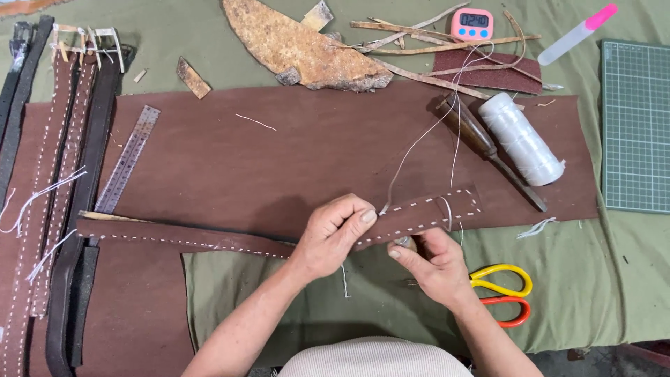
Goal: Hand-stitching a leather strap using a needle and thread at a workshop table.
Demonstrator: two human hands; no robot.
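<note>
Pinching a stitched brown leather strap (419,216) near the worktop's front edge, our left hand (335,234) closes over it; our right hand (429,262) grips from beneath. White thread spool (522,138) lies toward the right edge, pink timer (472,24) at the back.

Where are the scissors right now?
In the head view, the scissors lie on the green cloth at lower right, just beside the right hand, below the brown leather sheet.
</note>
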